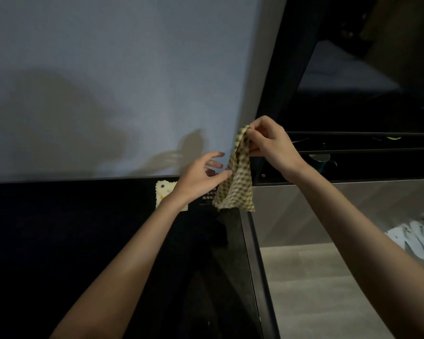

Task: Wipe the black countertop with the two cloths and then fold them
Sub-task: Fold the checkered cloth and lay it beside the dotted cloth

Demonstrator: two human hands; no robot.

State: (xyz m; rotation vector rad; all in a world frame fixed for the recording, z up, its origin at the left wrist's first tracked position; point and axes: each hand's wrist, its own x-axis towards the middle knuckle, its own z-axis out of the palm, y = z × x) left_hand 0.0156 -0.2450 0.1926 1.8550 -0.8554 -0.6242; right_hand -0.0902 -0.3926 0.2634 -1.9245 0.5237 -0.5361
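Note:
A yellow-and-brown checked cloth [238, 184] hangs above the far right end of the black countertop [83, 241]. My right hand [269, 143] pinches its top corner and holds it up. My left hand [201, 177] is beside the cloth's left edge with fingers spread; its fingertips touch or nearly touch the fabric, and I cannot tell which. A second cloth, pale yellow with dots [164, 192], lies flat on the countertop by the wall, partly hidden behind my left wrist.
A pale blue-grey wall [108, 81] rises behind the countertop. The countertop's right edge drops to a light floor [316, 289]. White slippers [416, 236] lie on the floor at right. Dark shelves [353, 148] run behind my right hand.

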